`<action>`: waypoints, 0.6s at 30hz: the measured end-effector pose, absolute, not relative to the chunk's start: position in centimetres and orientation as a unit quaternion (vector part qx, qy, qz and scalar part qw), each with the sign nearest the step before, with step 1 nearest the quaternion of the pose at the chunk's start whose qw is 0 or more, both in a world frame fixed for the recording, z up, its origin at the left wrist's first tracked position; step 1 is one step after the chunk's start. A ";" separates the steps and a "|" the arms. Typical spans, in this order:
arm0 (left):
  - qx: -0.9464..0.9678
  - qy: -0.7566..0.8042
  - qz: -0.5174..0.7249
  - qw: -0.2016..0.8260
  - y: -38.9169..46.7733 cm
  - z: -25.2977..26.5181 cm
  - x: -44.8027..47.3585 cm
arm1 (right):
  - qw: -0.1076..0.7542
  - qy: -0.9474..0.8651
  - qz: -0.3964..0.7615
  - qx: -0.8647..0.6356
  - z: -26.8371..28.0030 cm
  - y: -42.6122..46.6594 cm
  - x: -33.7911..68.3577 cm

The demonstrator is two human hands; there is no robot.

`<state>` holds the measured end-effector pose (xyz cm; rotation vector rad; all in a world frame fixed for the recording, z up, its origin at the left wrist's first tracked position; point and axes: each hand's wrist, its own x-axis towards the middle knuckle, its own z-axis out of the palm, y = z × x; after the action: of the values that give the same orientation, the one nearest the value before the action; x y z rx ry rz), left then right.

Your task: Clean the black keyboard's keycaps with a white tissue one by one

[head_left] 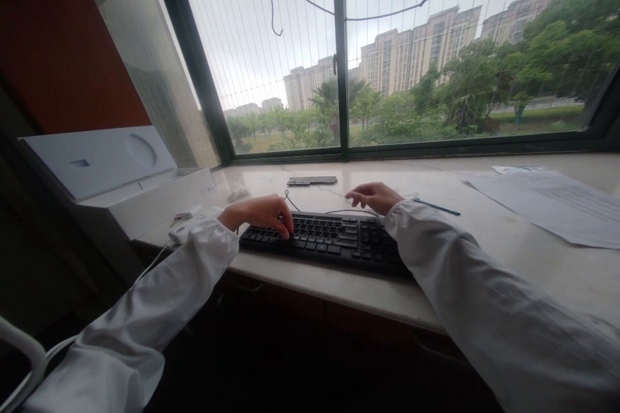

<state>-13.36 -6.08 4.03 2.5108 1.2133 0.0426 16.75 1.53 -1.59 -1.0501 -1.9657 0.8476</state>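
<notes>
A black keyboard [334,239] lies along the front edge of the pale stone sill. Over its left half, my left hand [266,214] is bent down, its thumb and fingers drawn together at the keys. Whatever those fingertips may hold is hidden. My right hand [376,196] hovers behind the keyboard's right part, fingers bent and close together, pointing left. A tiny pale spot shows at its fingertips, too small to name. A thin black cable [292,201] curls behind the keyboard. Further back lies a grey segmented strip [312,181].
An open white box [159,197] stands at the left, with a white object [181,227] and cord beside it. Right of my right hand lies a dark blue pen-like stick [438,207]. Printed papers [547,203] spread at the right. A barred window [341,110] rises behind.
</notes>
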 end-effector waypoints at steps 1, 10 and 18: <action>0.887 0.428 0.013 0.174 -6.1 4.1 -13.3 | 0.369 -0.766 0.331 -0.409 -1.6 1.5 16.7; 0.887 0.433 0.008 0.163 -6.0 4.0 -13.5 | 0.361 -0.767 0.327 -0.417 -1.4 1.3 16.7; 0.879 0.446 0.003 0.165 -5.6 3.8 -13.5 | 0.347 -0.768 0.328 -0.426 -1.2 1.1 16.7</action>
<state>-13.54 -5.63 3.84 2.5052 1.2718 0.0073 16.69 1.07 -1.19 -1.1051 -1.9933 0.8511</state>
